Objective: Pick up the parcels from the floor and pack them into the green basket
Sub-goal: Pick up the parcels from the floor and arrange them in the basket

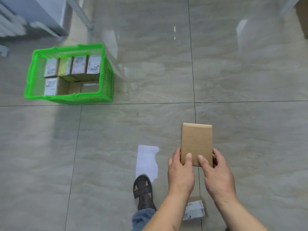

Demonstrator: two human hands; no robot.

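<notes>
I hold a plain brown cardboard parcel [196,140] above the floor at the lower right of the head view. My left hand [180,170] grips its near left corner and my right hand [215,172] grips its near right corner, thumbs on top. The green basket [106,70] stands on the floor at the upper left, far from both hands. Inside it stand several labelled parcels [80,65] in rows. Another parcel with a printed label [194,210] lies on the floor below my forearms.
My foot in a dark sandal [143,192] stands on the grey tiles beside a bright patch of light [146,160]. A metal frame leg [83,15] and a grey cabinet [43,12] stand behind the basket. A brown box edge [303,17] shows at the top right.
</notes>
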